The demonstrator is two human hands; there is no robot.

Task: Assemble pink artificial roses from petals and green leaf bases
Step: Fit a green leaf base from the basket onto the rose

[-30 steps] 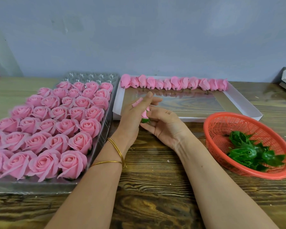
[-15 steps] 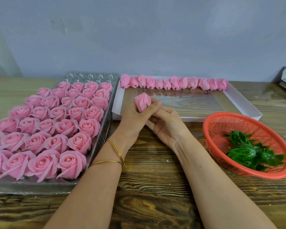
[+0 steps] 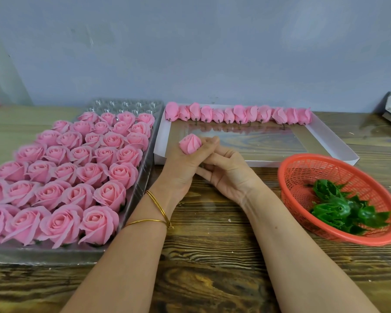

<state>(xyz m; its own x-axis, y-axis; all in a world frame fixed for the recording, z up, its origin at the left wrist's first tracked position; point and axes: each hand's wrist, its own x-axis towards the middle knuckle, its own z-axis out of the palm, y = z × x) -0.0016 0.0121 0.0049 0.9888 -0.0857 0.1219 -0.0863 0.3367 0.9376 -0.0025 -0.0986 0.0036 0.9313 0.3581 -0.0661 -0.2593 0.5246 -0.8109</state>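
Both hands were together over the middle of the brown wooden table (image 3: 212,256). The left hand (image 3: 181,170) was curled round a small pink rosebud (image 3: 190,143), which poked up out of the fist. The right hand (image 3: 228,172) had bent fingers pressed against the left one; whether it held anything was hidden.

The full clear plastic tray (image 3: 145,172) sat just beside the left arm, so a bump might have knocked the finished pink roses (image 3: 77,177) out of their cups. The right arm passed near the round red plastic basket (image 3: 314,175), and a nudge could have tipped it. A hard squeeze would probably have squashed the bud's soft petals.

The table looked rough, with dark wavy grain. The tray, along the left side, was shiny, with round cups. Its roses looked soft and puffy, with many layers. The flat white cardboard box (image 3: 161,143) by the back edge had a glossy floor, and a row of closed pink buds (image 3: 235,115) lined its far wall. The basket, near the right edge, was full of tiny holes. Its green leaf bases (image 3: 339,211) looked shiny and spiky. The held bud was smooth, swirled and pointed.
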